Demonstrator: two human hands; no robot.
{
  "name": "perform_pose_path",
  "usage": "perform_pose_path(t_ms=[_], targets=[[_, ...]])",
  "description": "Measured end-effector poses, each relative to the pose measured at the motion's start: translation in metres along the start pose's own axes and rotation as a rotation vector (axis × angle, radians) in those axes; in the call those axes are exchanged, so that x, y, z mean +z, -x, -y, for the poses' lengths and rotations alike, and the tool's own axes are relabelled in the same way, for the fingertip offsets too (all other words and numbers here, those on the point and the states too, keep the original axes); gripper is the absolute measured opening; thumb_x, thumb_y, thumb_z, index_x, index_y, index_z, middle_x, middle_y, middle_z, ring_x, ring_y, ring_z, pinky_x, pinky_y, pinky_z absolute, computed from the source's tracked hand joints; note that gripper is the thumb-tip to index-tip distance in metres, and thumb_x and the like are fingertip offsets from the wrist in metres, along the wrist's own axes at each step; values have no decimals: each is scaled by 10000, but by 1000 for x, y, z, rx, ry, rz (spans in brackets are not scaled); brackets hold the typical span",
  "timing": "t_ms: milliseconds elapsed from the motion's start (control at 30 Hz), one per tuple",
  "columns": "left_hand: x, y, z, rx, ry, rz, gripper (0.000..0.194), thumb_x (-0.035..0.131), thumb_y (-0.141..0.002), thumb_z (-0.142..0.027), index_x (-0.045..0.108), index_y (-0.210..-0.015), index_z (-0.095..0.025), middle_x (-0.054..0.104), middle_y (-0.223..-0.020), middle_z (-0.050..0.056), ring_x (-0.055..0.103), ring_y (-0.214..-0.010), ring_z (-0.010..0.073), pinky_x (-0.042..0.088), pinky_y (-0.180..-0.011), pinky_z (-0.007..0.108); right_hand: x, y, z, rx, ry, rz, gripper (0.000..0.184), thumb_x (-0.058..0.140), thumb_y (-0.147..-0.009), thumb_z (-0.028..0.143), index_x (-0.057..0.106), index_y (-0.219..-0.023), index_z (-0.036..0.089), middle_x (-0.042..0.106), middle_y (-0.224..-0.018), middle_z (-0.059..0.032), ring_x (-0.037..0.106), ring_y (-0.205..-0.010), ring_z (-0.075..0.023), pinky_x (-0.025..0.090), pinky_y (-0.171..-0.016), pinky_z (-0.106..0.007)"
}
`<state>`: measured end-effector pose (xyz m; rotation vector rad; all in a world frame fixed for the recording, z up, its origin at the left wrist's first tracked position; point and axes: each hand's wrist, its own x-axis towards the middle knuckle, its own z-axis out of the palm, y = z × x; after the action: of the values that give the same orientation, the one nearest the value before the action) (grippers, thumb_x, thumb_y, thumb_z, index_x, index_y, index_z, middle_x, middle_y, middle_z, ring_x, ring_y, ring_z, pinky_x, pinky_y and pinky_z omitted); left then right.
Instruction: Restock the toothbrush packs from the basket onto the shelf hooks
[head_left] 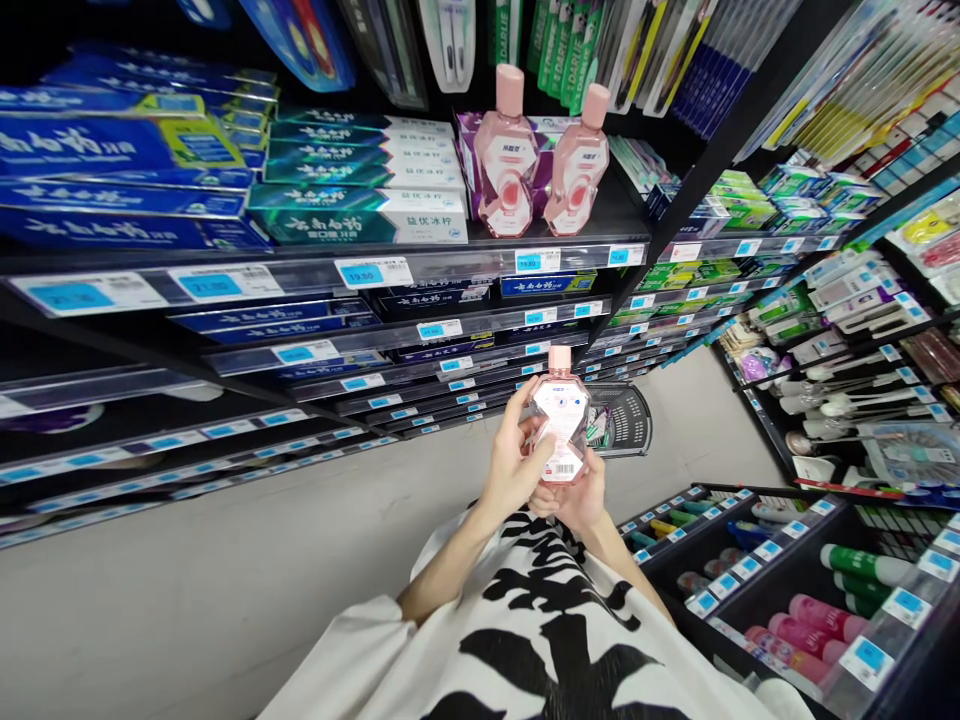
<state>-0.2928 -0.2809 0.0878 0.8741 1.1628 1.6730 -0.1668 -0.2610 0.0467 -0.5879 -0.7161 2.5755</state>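
A pink mouthwash bottle [564, 400] stands upright in front of my chest, its printed back label and barcode facing me. My left hand [517, 450] is closed round its left side, with the thumb lying across the label. From below and the right, my right hand [581, 495] grips the bottle's base; some of its fingers are hidden behind the bottle. Two similar pink mouthwash bottles, one on the left [508, 160] and one on the right [577, 165], stand on the shelf ahead.
Toothpaste boxes [360, 215] are stacked along the shelf [450, 262], with toothbrush packs [450, 45] hanging above. A dark shopping basket [637, 420] rests on the floor [360, 520] beyond my hands. At the right are a rack of pink and green bottles [814, 625] and another stocked display [847, 400].
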Motion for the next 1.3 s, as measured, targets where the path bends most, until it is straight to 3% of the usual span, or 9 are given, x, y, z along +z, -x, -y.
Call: perform_pose_path(t_ms=[200,367,467,600,700,833,1033,1300], targets=[[-1,-1,1,17,27,-20,643,641,-903,-269,413,-1504,-268,485,-1534,91,406,-1456,296,518,-1042,346,3,-2,2,-31,25,24,719,380,-759,848,548,-939,173,454,-569,28,274,-431,-110,231,-455,-263],[-1,-2,2,13,40,-10,638,647,-906,-277,415,-1500,-272,413,-1594,85,439,-1433,301,532,-1016,337,5,-2,4,-49,23,-6,698,413,-768,820,578,-943,164,554,-616,-11,356,-413,-126,279,-452,-275],[1,-2,0,-8,49,3,641,649,-906,-271,412,-1501,-270,466,-1553,91,463,-1414,295,547,-975,313,4,-2,2,-87,14,-30,667,439,-769,791,601,-952,170,599,-636,-28,428,-411,-157,305,-435,-282],[2,-2,-4,-75,37,24,670,658,-896,-276,392,-1511,-260,429,-1576,114,628,-1199,250,572,-844,269,2,-4,-2,-116,-70,-100,713,430,-778,803,613,-1068,177,622,-665,-33,479,-444,-193,349,-421,-301],[3,-2,-4,-84,21,59,654,671,-875,-248,419,-1477,-276,400,-1591,106,658,-1091,207,562,-765,233,2,-5,-3,-133,-178,-170,722,455,-798,795,603,-1153,184,667,-783,-43,507,-451,-195,397,-421,-324],[2,-2,1,-33,4,88,643,677,-839,-191,448,-1433,-280,445,-1543,108,659,-1015,174,557,-798,246,1,-5,-1,-145,-253,-205,638,504,-824,721,626,-1130,175,692,-822,-53,571,-487,-223,430,-418,-337],[4,-4,5,-16,1,61,645,692,-806,-153,461,-1398,-268,450,-1521,108,648,-1013,155,547,-833,248,1,-5,1,-171,-312,-254,557,448,-904,615,642,-1154,156,717,-899,-84,593,-561,-217,463,-460,-331],[3,-3,7,11,-31,37,666,724,-785,-135,470,-1388,-258,465,-1498,110,623,-1147,193,544,-866,247,4,-6,2,-162,-266,-235,554,531,-836,639,686,-1052,154,699,-770,-76,632,-684,-259,452,-476,-309]])
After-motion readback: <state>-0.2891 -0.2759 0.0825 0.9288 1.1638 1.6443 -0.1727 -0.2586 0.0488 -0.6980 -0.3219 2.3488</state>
